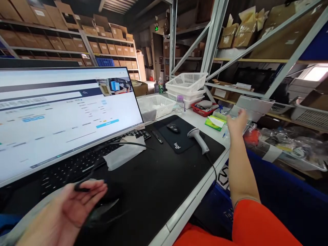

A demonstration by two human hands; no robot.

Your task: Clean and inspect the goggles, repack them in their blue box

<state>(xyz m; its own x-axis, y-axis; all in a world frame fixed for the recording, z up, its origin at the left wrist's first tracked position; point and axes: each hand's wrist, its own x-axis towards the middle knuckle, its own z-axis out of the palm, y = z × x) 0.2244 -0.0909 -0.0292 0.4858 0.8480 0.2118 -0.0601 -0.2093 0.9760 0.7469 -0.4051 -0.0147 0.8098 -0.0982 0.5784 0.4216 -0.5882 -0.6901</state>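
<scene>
My left hand (77, 201) lies palm up on the black desk mat (153, 184), fingers curled round a thin black cable (102, 150) that loops toward the keyboard (77, 164). My right hand (237, 123) reaches out past the desk's right edge toward a flat grey-white item (253, 106) on the shelf; motion smears its fingers, so I cannot make out a grip. A grey barcode scanner (198, 138) rests on the mat left of my right forearm. A black mouse (173, 128) sits on a mouse pad (179, 143).
A large monitor (64, 112) fills the left. A white wrapped packet (123, 153) lies on the keyboard. White baskets (186, 83), a red tray (203, 110) and a green tissue pack (215, 123) stand at the desk's far end. Metal shelving (279, 61) with boxes stands right.
</scene>
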